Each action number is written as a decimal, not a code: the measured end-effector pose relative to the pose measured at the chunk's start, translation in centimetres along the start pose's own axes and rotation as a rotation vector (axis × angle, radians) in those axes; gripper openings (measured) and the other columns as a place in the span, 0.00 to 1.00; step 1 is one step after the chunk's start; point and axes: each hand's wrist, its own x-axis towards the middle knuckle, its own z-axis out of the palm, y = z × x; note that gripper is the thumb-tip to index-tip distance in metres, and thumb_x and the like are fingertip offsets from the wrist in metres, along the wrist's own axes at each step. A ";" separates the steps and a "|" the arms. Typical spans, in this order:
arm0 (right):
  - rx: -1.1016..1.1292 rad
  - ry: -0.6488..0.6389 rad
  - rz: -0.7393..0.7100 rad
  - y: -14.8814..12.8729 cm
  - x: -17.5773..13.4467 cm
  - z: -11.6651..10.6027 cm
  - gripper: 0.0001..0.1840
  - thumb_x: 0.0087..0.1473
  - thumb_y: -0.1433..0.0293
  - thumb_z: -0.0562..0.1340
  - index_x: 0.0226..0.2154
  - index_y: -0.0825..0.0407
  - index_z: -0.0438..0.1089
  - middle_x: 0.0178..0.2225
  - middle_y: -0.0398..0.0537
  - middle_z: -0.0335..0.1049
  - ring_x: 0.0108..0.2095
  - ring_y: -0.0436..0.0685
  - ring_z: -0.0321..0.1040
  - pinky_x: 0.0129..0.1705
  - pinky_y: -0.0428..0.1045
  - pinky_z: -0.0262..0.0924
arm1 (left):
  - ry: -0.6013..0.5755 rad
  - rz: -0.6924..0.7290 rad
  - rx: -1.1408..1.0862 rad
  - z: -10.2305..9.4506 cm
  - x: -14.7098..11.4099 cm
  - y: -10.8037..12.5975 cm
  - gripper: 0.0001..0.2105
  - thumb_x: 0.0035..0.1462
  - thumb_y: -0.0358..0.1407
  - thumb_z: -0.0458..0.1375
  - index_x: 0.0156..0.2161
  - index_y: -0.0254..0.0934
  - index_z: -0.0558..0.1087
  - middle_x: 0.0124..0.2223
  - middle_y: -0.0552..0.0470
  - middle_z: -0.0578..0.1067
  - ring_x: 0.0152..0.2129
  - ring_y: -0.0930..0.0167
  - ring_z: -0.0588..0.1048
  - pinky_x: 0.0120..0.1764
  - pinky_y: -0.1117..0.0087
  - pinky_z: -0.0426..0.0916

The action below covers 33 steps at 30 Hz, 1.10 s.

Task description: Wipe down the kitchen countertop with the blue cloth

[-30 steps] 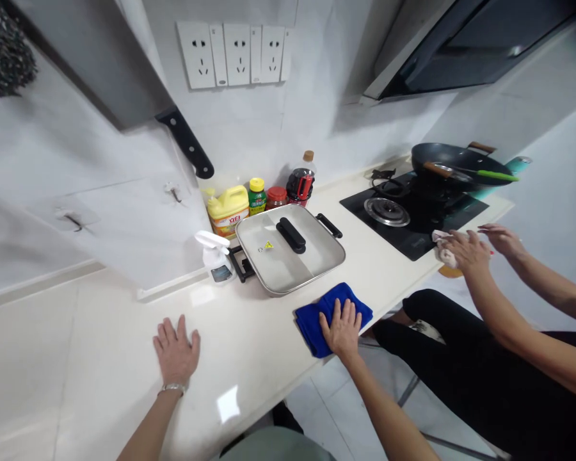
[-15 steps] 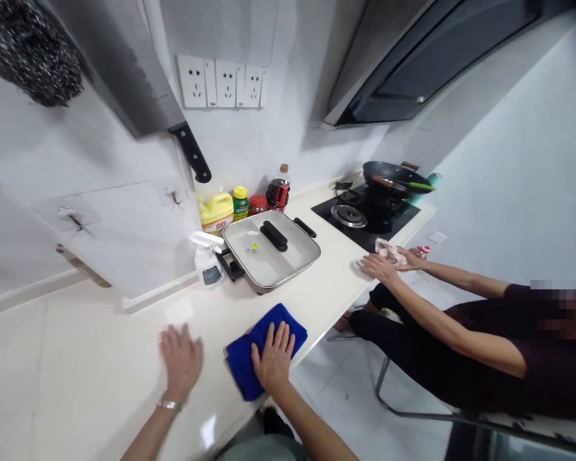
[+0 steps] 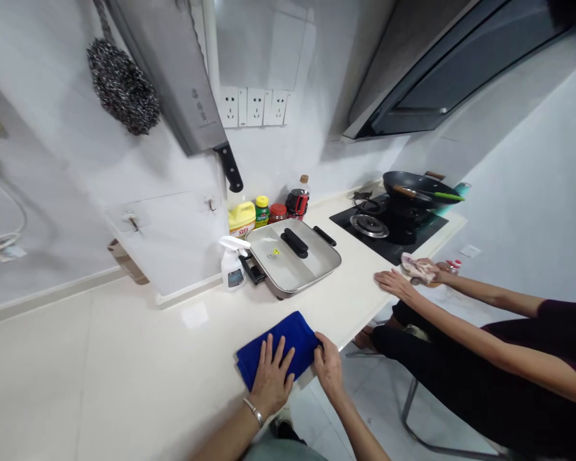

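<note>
A folded blue cloth (image 3: 295, 330) lies on the pale countertop (image 3: 163, 371) near its front edge. My left hand (image 3: 271, 374), with a metal band at the wrist, rests flat on the cloth with fingers spread. At the cloth's right edge, my right hand (image 3: 327, 365) pinches the fabric between thumb and fingers. Behind the cloth stands a rectangular electric pan (image 3: 312, 275) with a lid, its black lid handle (image 3: 294, 243) on top. A white spray bottle (image 3: 232, 266) is at the pan's left side.
A yellow jug (image 3: 242, 219), a green jar (image 3: 262, 211) and a dark bottle (image 3: 298, 198) line the wall. A cleaver (image 3: 187, 83) and a steel scourer (image 3: 122, 86) hang above. At right, another person's hands (image 3: 397, 283) are by a cloth near the stove (image 3: 388, 227) and wok (image 3: 415, 186).
My left hand has moved right from the bare counter onto the blue cloth. My right hand has gone from lying on the cloth to gripping its right edge. The view has shifted left.
</note>
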 end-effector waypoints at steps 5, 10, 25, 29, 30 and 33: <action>-0.020 -0.008 -0.098 0.0 0.3 1.6 0.20 0.61 0.66 0.49 0.51 0.52 0.68 0.50 0.56 0.71 0.50 0.63 0.67 0.53 0.62 0.64 | -0.014 -0.037 0.059 -4.1 -3.6 -4.1 0.34 0.60 0.37 0.57 0.69 0.54 0.50 0.74 0.49 0.34 0.68 0.41 0.35 0.62 0.33 0.54; -0.098 -0.030 -0.219 0.2 0.4 2.4 0.16 0.59 0.70 0.51 0.46 0.50 0.70 0.50 0.55 0.71 0.50 0.63 0.66 0.51 0.62 0.63 | -0.023 -0.070 0.150 -8.1 -8.3 -9.2 0.31 0.61 0.35 0.55 0.68 0.51 0.53 0.73 0.50 0.41 0.69 0.45 0.37 0.62 0.36 0.55; -0.208 -0.077 -0.212 0.2 -0.7 2.7 0.20 0.60 0.66 0.50 0.51 0.49 0.67 0.53 0.56 0.68 0.51 0.67 0.64 0.49 0.62 0.60 | 0.065 -0.510 0.184 -10.5 -10.0 -15.6 0.25 0.68 0.41 0.47 0.68 0.46 0.54 0.70 0.44 0.56 0.68 0.55 0.50 0.64 0.41 0.55; -0.209 -0.081 -0.197 -0.2 -0.6 2.5 0.20 0.59 0.65 0.50 0.50 0.48 0.67 0.52 0.56 0.69 0.50 0.68 0.65 0.48 0.63 0.61 | 0.205 -0.653 0.271 -6.8 -7.4 -13.0 0.27 0.64 0.45 0.52 0.67 0.50 0.57 0.73 0.45 0.46 0.68 0.42 0.34 0.63 0.29 0.43; -0.209 -0.080 -0.192 -0.3 -0.6 2.4 0.20 0.58 0.65 0.50 0.50 0.48 0.68 0.51 0.57 0.69 0.50 0.68 0.65 0.47 0.63 0.61 | 0.216 -0.665 0.283 -6.4 -7.0 -12.8 0.28 0.63 0.46 0.53 0.67 0.50 0.57 0.73 0.45 0.45 0.68 0.41 0.32 0.62 0.29 0.42; -0.219 -0.071 -0.173 -0.6 -0.4 2.2 0.19 0.58 0.65 0.51 0.49 0.49 0.69 0.51 0.57 0.70 0.48 0.68 0.66 0.45 0.62 0.61 | 0.193 -0.687 0.284 -6.3 -5.8 -13.4 0.29 0.63 0.46 0.53 0.67 0.52 0.55 0.73 0.45 0.44 0.68 0.40 0.34 0.62 0.29 0.41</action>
